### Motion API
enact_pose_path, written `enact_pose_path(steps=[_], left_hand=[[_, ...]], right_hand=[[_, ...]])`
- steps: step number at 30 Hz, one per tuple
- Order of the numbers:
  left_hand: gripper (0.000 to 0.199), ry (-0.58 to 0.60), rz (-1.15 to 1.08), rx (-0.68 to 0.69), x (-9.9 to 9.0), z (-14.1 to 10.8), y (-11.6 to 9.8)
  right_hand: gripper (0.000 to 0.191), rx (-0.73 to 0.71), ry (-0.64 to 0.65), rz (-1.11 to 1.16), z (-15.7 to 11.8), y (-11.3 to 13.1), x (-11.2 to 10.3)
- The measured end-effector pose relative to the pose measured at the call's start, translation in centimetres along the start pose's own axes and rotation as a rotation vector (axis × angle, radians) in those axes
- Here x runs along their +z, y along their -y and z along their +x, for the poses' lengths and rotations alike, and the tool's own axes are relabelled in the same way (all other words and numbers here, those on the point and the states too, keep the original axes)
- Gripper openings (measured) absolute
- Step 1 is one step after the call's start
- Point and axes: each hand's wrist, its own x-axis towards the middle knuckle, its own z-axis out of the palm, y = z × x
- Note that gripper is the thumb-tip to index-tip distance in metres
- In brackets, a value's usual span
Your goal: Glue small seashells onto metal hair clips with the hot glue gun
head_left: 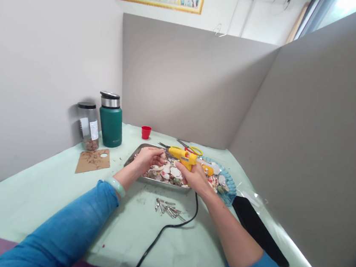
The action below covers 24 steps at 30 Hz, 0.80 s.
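Observation:
My right hand [197, 176] is wrapped round the grip of a yellow hot glue gun [180, 153], its nozzle pointing left. A clear glue stick [205, 164] juts from the gun's back end. Close to the nozzle, the fingers of my left hand [149, 159] are pinched together. Whatever is between them is too small and partly hidden to name. Beneath both hands lies a metal tray [162, 183] full of seashells [166, 175]. A blue scalloped plate [231, 186] with more shells and small pieces is right of my right hand.
Scissors with yellow-green handles [197, 151] lie behind the tray, near a red cup [146, 133]. Left stand a green bottle [112, 127] and a clear jar [88, 129], with brown card [94, 161] before them. Metal clips [169, 209], a black cord [164, 230] and a black flat object [260, 230] lie nearer.

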Motion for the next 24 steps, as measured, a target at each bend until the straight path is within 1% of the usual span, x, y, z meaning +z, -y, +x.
enact_pose_path(steps=[6,17,24], left_hand=[[0.013,-0.011,0.004,-0.001,-0.04,0.00,0.03],[0.011,-0.024,-0.012,0.001,-0.10,-0.01,-0.01],[0.012,-0.019,-0.009,0.006,-0.17,0.13,0.06]], right_hand=[[0.038,0.006,0.016,0.017,-0.09,0.32,-0.05],[0.039,0.015,0.021,-0.016,-0.01,0.15,-0.22],[0.039,0.003,0.029,0.003,-0.03,0.16,-0.10]])
